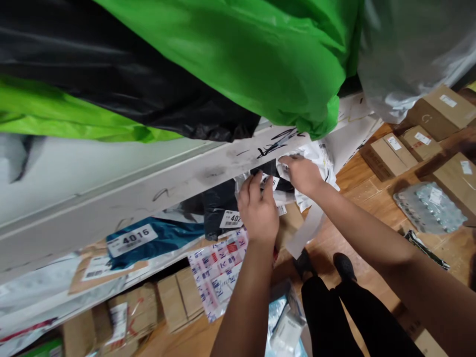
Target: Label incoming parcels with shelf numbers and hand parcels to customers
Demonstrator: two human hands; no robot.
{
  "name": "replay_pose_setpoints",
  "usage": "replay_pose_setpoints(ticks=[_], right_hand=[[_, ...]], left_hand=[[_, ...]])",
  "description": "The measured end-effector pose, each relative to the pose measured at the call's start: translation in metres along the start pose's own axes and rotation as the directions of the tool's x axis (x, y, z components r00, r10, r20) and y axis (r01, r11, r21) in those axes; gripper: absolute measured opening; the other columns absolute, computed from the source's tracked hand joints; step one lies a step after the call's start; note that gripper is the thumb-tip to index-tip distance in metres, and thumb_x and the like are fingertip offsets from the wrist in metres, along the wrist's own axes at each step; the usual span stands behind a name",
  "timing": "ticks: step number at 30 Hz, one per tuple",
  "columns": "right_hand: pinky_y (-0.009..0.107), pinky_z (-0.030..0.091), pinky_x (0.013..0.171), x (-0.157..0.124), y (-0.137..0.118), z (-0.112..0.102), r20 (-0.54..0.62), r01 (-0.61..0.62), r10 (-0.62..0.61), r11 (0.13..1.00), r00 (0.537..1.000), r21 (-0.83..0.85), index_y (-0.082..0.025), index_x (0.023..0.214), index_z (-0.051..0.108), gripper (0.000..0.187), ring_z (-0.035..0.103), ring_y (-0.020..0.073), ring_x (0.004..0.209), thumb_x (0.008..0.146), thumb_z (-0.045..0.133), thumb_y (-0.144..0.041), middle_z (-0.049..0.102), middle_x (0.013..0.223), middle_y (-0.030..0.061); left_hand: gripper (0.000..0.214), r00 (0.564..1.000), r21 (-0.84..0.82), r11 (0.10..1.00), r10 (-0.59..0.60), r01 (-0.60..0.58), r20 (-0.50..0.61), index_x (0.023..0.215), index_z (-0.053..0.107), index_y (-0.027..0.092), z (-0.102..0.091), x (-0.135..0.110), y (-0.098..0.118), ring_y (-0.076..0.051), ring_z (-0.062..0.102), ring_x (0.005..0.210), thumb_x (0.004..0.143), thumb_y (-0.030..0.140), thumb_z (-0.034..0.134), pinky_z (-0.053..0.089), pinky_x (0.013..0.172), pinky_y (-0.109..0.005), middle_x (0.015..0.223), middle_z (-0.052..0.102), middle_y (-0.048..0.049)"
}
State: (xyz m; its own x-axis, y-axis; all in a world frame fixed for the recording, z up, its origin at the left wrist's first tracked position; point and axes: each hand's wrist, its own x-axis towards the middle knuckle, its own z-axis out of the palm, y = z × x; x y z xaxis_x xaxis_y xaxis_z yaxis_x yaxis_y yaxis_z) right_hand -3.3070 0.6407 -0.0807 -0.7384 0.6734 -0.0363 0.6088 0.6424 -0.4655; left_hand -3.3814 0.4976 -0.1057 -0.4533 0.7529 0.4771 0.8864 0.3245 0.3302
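Note:
My left hand (258, 208) lies with its fingers spread over a black parcel (284, 184) in clear plastic, partly covering a number label that ends in 6. My right hand (304, 174) has its fingers curled at the edge of a white plastic mailer (310, 198), beside the same parcel; its grip is partly hidden. Left of my left hand sits a black mailer (219, 198), its label partly covered. A pink-and-white patterned parcel (219, 277) hangs over the shelf edge below. A pale strip (307, 233) dangles under my right forearm.
Green (238, 54) and black bags (130, 69) bulge from the shelf above. A blue mailer (137, 240) labelled 4016 lies to the left. Cardboard boxes (388, 156) and a bubble-wrapped pack (429, 206) stand on the wooden floor at right. More cartons (180, 300) sit under the shelf.

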Motion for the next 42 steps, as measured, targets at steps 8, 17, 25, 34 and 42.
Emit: replay_pose_setpoints(ticks=[8,17,25,34,42], right_hand=[[0.034,0.050,0.079,-0.002,0.019,0.012,-0.193,0.083,-0.052,0.985,0.980,0.154,-0.021,0.101,0.070,0.019,0.065,0.0253,0.096,0.090,0.054,-0.017,0.070,0.108,0.0088],[0.030,0.049,0.085,-0.008,0.037,0.024,-0.300,0.287,-0.207,0.924,0.931,0.254,-0.020,0.088,0.066,0.018,0.064,0.0204,0.097,0.094,0.050,-0.024,0.069,0.101,0.0076],[0.028,0.049,0.080,-0.018,0.043,0.030,-0.319,0.347,-0.288,0.927,0.903,0.146,-0.021,0.091,0.063,0.023,0.064,0.0195,0.094,0.097,0.042,-0.028,0.068,0.102,0.0089],[0.026,0.048,0.074,-0.021,0.046,0.038,-0.335,0.333,-0.281,0.937,0.899,0.106,-0.022,0.080,0.063,0.028,0.064,0.0175,0.084,0.097,0.042,-0.025,0.069,0.090,0.0069],[0.028,0.050,0.071,-0.050,0.051,0.036,-0.427,0.494,-0.350,0.818,0.834,0.294,-0.022,0.078,0.060,0.023,0.064,0.0167,0.078,0.096,0.047,-0.025,0.066,0.081,0.0057]], left_hand=[[0.022,0.964,0.018,0.973,0.225,-0.230,0.138,0.096,0.076,0.022,-0.002,0.021,-0.029,-0.031,0.059,0.122,0.087,0.016,0.056,0.045,0.103,-0.048,0.126,0.069,-0.0109],[0.022,0.961,-0.013,0.989,0.149,-0.150,0.234,0.097,0.076,0.022,-0.009,0.020,-0.027,-0.033,0.056,0.124,0.084,0.016,0.059,0.045,0.106,-0.049,0.131,0.065,-0.0111],[0.040,0.968,0.029,1.000,-0.004,-0.004,0.250,0.123,0.064,0.012,-0.002,0.044,0.020,-0.036,0.061,0.109,0.092,0.030,0.047,0.044,0.094,-0.052,0.112,0.073,-0.0169],[0.029,0.825,0.233,0.934,-0.349,0.269,0.445,0.096,0.077,0.020,0.007,0.089,0.027,-0.036,0.068,0.096,0.088,0.035,0.053,0.045,0.080,-0.046,0.097,0.078,-0.0142],[0.030,0.839,0.239,0.925,-0.370,0.294,0.398,0.098,0.074,0.017,0.013,0.084,0.025,-0.036,0.068,0.100,0.091,0.030,0.048,0.045,0.083,-0.046,0.098,0.076,-0.0167]])
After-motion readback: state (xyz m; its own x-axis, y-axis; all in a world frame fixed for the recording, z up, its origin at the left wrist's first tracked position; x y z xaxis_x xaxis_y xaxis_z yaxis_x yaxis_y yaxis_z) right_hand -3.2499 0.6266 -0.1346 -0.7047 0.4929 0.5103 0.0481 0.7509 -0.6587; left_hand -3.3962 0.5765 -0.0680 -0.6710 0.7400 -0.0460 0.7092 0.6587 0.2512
